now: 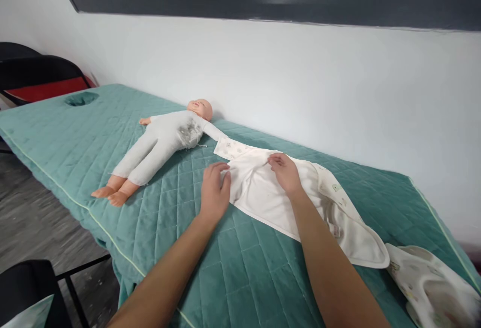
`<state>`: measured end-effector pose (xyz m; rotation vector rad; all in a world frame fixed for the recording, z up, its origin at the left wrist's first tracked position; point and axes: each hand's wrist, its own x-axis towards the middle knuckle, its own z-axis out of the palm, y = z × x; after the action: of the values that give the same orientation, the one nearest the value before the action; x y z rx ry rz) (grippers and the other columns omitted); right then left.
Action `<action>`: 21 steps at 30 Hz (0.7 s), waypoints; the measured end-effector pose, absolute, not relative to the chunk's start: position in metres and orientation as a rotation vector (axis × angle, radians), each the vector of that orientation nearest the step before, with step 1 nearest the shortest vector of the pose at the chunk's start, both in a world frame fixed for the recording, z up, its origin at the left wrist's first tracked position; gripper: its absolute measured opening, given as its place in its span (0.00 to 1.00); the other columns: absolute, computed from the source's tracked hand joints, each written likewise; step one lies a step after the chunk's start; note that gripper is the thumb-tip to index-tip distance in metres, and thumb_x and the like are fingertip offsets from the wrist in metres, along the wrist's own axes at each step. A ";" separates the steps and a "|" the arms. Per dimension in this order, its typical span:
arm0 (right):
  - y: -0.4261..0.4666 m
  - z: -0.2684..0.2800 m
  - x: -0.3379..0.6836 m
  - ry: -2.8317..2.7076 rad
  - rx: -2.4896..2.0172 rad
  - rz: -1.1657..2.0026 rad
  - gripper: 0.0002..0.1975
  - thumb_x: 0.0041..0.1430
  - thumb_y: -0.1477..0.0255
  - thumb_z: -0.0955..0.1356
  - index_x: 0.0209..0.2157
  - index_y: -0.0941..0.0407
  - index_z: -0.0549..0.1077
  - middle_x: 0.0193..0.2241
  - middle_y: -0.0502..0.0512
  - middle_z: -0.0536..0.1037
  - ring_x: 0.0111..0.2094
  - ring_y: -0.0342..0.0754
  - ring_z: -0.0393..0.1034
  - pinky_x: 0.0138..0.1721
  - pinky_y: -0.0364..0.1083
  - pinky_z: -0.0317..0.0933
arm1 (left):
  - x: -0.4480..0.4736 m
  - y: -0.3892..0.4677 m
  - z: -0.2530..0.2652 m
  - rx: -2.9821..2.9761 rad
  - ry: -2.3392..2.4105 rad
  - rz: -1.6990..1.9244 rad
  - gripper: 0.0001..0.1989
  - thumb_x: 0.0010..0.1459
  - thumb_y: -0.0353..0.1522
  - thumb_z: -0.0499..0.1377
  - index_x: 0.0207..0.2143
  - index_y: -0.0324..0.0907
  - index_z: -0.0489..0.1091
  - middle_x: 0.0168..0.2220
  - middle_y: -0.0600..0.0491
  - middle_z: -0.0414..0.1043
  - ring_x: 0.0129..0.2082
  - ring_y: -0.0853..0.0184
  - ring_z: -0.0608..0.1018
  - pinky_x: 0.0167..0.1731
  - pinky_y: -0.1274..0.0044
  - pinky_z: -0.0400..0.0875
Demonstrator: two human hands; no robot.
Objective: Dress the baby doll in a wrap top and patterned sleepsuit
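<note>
A white baby shirt [259, 188] with small printed figures on its sleeve and edging lies spread on the green quilted cover. My left hand [215, 190] is at the shirt's left edge, thumb apart from the bent fingers, with nothing seen in it. Over the upper middle of the shirt, my right hand [284, 173] has its fingertips and thumb drawn together on the cloth, where a fold runs. A baby doll [165, 130] with a white cloth body lies on its back to the left; its near arm reaches the shirt's sleeve end.
The green quilted cover [221, 268] drapes a long bed with a face hole [81, 98]. Another printed cloth piece [432, 283] lies at the lower right. A white wall [300, 77] runs along the back. Chairs stand at far left [41, 75] and lower left [32, 288].
</note>
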<state>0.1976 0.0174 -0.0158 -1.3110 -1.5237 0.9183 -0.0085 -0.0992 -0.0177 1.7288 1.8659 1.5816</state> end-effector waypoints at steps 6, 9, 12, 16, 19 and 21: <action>0.007 -0.012 0.194 -1.799 -1.307 0.753 0.12 0.47 0.79 0.60 0.24 0.53 0.74 0.32 0.50 0.79 0.40 0.49 0.72 0.52 0.50 0.62 | 0.001 -0.101 -0.013 2.059 1.968 1.180 0.08 0.64 0.35 0.54 0.42 0.44 0.70 0.39 0.49 0.74 0.43 0.59 0.74 0.44 0.69 0.68; 0.005 -0.012 0.194 -1.915 -1.270 0.710 0.15 0.44 0.82 0.59 0.21 0.53 0.74 0.30 0.50 0.79 0.41 0.49 0.72 0.53 0.49 0.63 | 0.005 -0.101 -0.012 2.122 2.062 0.942 0.10 0.64 0.39 0.55 0.41 0.44 0.70 0.38 0.48 0.76 0.42 0.57 0.76 0.42 0.69 0.67; 0.009 -0.013 0.193 -1.982 -1.228 0.664 0.21 0.47 0.83 0.60 0.33 0.52 0.79 0.43 0.50 0.81 0.50 0.50 0.70 0.61 0.51 0.57 | 0.008 -0.102 -0.010 2.099 2.143 0.744 0.13 0.66 0.42 0.53 0.38 0.44 0.70 0.33 0.48 0.76 0.37 0.57 0.77 0.37 0.70 0.65; 0.007 -0.015 0.187 -2.082 -1.217 0.516 0.25 0.52 0.83 0.60 0.47 0.54 0.77 0.55 0.54 0.75 0.59 0.51 0.65 0.65 0.53 0.54 | 0.009 -0.105 -0.006 2.008 2.246 0.621 0.17 0.68 0.44 0.47 0.36 0.45 0.70 0.30 0.49 0.76 0.30 0.59 0.77 0.30 0.73 0.59; -0.010 -0.012 0.187 -2.107 -1.248 0.438 0.26 0.54 0.82 0.60 0.51 0.54 0.76 0.54 0.56 0.76 0.58 0.52 0.65 0.64 0.55 0.56 | 0.009 -0.107 -0.004 2.009 2.247 0.620 0.17 0.68 0.43 0.47 0.37 0.45 0.70 0.31 0.50 0.77 0.32 0.60 0.77 0.28 0.74 0.57; -0.027 -0.006 0.199 -2.119 -1.249 0.365 0.24 0.56 0.80 0.60 0.52 0.54 0.75 0.55 0.57 0.75 0.59 0.53 0.65 0.64 0.55 0.56 | 0.008 -0.109 -0.003 2.009 2.245 0.649 0.16 0.68 0.42 0.47 0.37 0.45 0.70 0.33 0.49 0.77 0.34 0.60 0.78 0.28 0.75 0.56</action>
<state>0.1988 -0.0265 -0.0056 -1.2490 -2.1186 0.3653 0.0079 -0.1089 -0.0026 2.0093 2.2445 0.6487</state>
